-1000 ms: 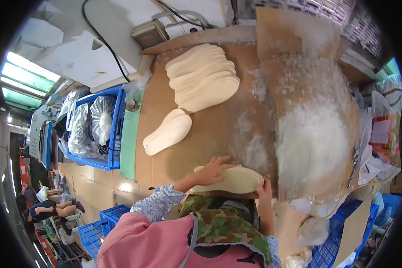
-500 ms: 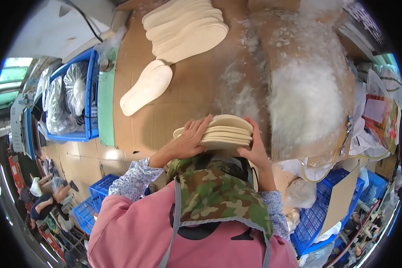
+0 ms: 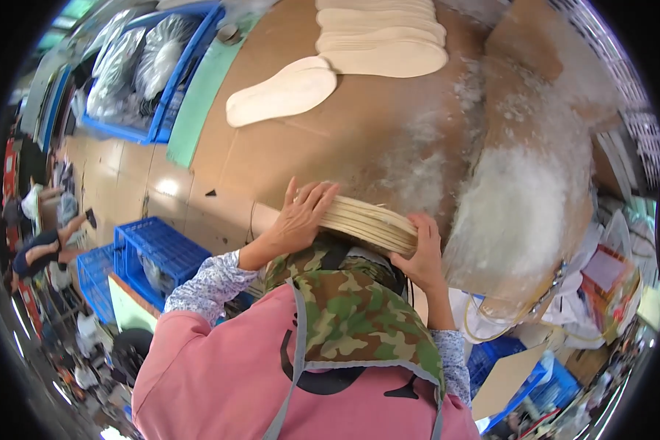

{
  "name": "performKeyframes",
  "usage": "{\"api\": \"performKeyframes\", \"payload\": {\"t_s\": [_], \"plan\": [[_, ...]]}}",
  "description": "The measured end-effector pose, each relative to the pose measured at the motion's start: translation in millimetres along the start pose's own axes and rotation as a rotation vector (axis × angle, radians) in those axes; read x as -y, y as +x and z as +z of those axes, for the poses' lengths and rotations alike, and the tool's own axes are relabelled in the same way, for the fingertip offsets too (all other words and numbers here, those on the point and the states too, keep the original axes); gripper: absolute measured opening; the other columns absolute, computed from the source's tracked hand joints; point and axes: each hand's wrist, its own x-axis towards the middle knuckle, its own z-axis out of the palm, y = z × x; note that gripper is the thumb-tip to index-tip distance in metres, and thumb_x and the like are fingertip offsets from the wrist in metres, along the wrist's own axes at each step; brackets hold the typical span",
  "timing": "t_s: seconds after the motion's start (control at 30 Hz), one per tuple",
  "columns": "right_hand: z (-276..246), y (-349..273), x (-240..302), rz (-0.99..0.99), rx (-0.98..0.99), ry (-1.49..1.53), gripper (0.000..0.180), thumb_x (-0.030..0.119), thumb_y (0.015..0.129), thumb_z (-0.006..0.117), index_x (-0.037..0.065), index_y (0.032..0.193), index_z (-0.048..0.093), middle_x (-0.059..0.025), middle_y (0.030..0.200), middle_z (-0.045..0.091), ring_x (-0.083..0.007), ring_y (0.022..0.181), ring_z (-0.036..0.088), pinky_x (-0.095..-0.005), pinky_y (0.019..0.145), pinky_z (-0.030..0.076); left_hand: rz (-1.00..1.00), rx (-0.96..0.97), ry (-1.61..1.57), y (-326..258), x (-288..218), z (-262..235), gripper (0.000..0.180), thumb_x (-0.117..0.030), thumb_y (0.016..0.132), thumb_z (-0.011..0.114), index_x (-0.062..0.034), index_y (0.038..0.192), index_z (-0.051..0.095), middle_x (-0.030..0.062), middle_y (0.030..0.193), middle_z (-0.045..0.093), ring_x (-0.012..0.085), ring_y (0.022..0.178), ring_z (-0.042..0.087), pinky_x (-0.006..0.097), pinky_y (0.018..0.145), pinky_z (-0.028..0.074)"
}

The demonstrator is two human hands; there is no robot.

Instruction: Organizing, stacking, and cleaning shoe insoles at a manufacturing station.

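A stack of cream insoles [image 3: 370, 222] is held edge-up close to my body, over the near edge of the work surface. My left hand [image 3: 303, 218] grips its left end, fingers across the far side. At the other end my right hand [image 3: 422, 253] closes round the stack with thumb and fingers. Farther off lies a fanned row of insoles [image 3: 381, 40], overlapping one another. To its left, a separate insole [image 3: 280, 94] rests flat, seemingly with another beneath it.
Cardboard [image 3: 257, 158] covers the work surface. White fluffy fibre dust [image 3: 510, 216] is heaped on its right side. A blue crate [image 3: 158, 136] with plastic-bagged goods stands at the left. More blue crates [image 3: 165, 253] sit lower left. Another person [image 3: 48, 246] is at the far left.
The held stack has turned from showing a broad face to showing its layered edges. My view has shifted, so the table and crates appear rotated. Both hands still grip the stack.
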Motion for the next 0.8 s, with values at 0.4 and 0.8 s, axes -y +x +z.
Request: {"api": "performKeyframes", "payload": {"t_s": [0.4,0.8], "plan": [[-17.8,62.4,-37.9,0.014,-0.319,0.908,0.011,0.011,0.085,0.066,0.000,0.089,0.067,-0.0040,0.072,0.062,-0.0091,0.071,0.058,-0.0270,0.067,0.047,-0.266,0.060,-0.156,-52.5,-59.3,-17.5,0.078,-0.015,0.073,0.066,-0.0013,0.141,0.030,0.0170,0.116,0.051,0.0328,0.112,0.047,0.044,0.101,0.033],[-5.1,112.8,13.0,-0.349,0.181,-0.172,0.022,0.012,0.081,0.067,0.004,0.102,0.069,-0.0109,0.080,0.068,-0.0252,0.075,0.064,-0.0349,0.069,0.049,-0.786,-0.301,-1.302,-254.3,-156.8,-27.0,0.064,-0.022,0.079,0.064,-0.0021,0.137,0.042,0.0143,0.123,0.056,0.0220,0.108,0.056,0.033,0.092,0.043]]}}
